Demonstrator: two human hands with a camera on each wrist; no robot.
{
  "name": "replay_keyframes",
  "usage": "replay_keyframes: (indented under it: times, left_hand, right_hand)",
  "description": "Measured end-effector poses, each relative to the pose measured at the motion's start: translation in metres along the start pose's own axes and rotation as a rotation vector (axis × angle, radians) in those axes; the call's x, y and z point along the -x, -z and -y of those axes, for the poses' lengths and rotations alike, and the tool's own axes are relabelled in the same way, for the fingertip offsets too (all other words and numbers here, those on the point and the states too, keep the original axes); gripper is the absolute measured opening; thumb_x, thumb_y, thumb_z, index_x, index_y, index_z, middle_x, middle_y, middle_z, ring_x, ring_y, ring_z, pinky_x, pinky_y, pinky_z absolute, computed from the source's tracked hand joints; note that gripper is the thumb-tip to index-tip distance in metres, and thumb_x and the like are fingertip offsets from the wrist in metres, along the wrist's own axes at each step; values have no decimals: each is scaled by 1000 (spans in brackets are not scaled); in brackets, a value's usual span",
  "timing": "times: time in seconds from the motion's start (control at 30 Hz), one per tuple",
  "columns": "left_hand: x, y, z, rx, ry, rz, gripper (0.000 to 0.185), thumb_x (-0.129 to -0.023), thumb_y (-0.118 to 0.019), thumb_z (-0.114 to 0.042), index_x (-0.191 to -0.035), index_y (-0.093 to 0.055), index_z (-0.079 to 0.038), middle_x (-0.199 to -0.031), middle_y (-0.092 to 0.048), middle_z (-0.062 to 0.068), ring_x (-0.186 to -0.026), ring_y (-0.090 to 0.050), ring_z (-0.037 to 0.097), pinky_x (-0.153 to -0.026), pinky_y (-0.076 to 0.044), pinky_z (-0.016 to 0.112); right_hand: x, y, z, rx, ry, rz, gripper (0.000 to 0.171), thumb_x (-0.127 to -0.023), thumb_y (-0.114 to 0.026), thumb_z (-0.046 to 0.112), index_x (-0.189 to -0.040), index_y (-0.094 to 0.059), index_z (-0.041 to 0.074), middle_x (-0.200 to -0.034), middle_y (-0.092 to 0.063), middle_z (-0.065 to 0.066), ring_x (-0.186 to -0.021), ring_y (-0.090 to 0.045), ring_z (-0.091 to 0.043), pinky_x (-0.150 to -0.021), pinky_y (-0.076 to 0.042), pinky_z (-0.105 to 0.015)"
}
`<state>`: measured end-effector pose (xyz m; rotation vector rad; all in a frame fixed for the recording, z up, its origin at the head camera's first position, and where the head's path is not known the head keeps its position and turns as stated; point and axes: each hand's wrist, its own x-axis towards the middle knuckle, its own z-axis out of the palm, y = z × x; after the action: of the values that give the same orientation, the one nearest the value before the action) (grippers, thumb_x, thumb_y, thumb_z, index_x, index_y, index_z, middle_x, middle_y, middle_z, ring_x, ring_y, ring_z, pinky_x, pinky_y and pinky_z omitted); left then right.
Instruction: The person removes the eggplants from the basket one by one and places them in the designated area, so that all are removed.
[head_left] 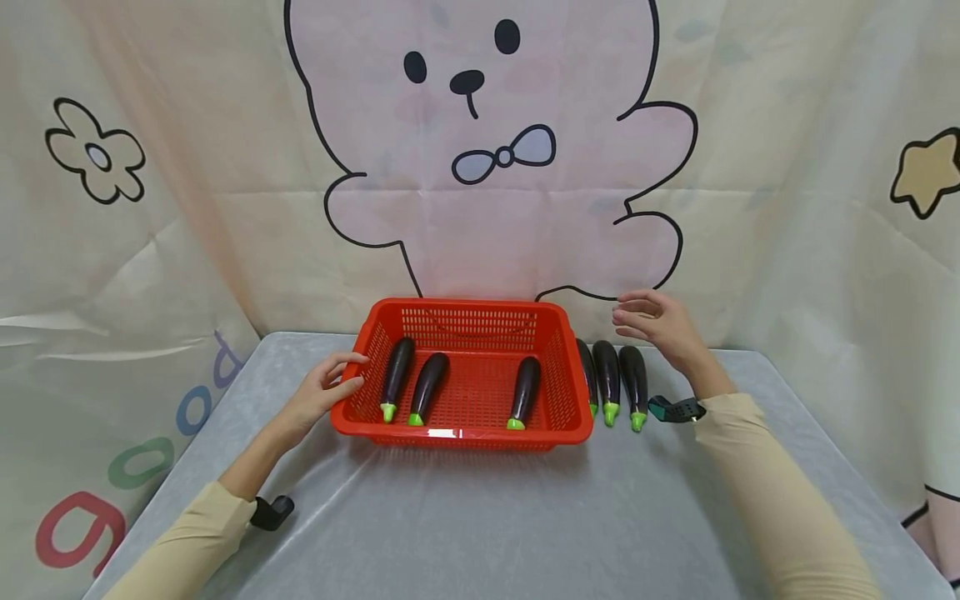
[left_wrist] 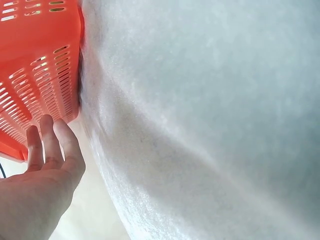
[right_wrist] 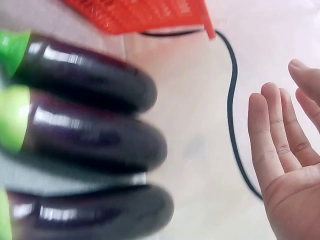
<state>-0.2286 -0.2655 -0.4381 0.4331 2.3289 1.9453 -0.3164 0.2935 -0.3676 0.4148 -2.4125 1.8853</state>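
Observation:
A red plastic basket point(head_left: 476, 383) sits toward the back of the table with three eggplants inside. Two of them, an outer eggplant point(head_left: 398, 371) and its neighbour point(head_left: 430, 383), lie at the left; the third eggplant point(head_left: 527, 387) lies at the right. My left hand point(head_left: 318, 392) is at the basket's left rim, its fingers extended against that side in the left wrist view. Beside the basket's right wall lie three more eggplants point(head_left: 606, 371), green ends toward me. Above their far ends hovers my right hand point(head_left: 663, 325), fingers loosely extended and holding nothing.
A grey cloth covers the table point(head_left: 480, 517). Behind it hangs a curtain point(head_left: 480, 233) printed with a bear. Dark straps with small devices point(head_left: 273, 512) are on both wrists.

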Motion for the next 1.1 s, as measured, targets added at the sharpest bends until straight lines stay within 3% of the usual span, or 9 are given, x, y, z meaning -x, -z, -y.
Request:
replay_keyframes:
  times: [0.23,0.4,0.57,0.83,1.1]
  left_hand:
    - [-1,0,-2,1,5,-2,41,-102,-62,-14,-140,-50,-2,-145,-46,28,-124,-50,47,-87,-54,33]
    - [0,0,-1,-1,4,-5,41,-102,-62,-15,-140,-49,-2,-145,-46,27,-124,-50,46,-87,-54,33]
    - [0,-1,-1,1,2,-2,42,-102,-61,-13,-140,-48,0,-145,-46,28,-124,-50,47,-87,-54,33]
    - [0,-1,-2,-5,11,-6,41,-102,-62,-15,-140,-50,-3,-147,-45,26,-125,-49,47,-86,-55,35]
    - [1,0,-1,-1,6,-5,41,-102,-61,-14,-140,-49,-2,-145,-46,27,-123,-50,48,-87,-55,34]
  right_hand:
    - [-15,-24,10,-50,67,61,35,-96,-72,8,-129,-62,1,-118,-65,-20,-101,-68,-30,-83,-56,-42]
    - [-27,-49,20,-68,70,101,39,-97,-70,8,-132,-57,-4,-124,-60,-30,-104,-66,-37,-84,-57,-41]
    - [-36,-72,28,-55,69,147,42,-96,-72,12,-133,-57,-3,-127,-58,-31,-109,-62,-48,-87,-56,-41]
    - [-48,-99,39,-49,95,243,37,-97,-71,10,-131,-60,1,-127,-59,-28,-111,-61,-47,-91,-54,-43]
    - [-61,-125,51,-92,89,310,35,-98,-69,4,-130,-60,-4,-126,-60,-25,-116,-56,-52,-94,-50,-54]
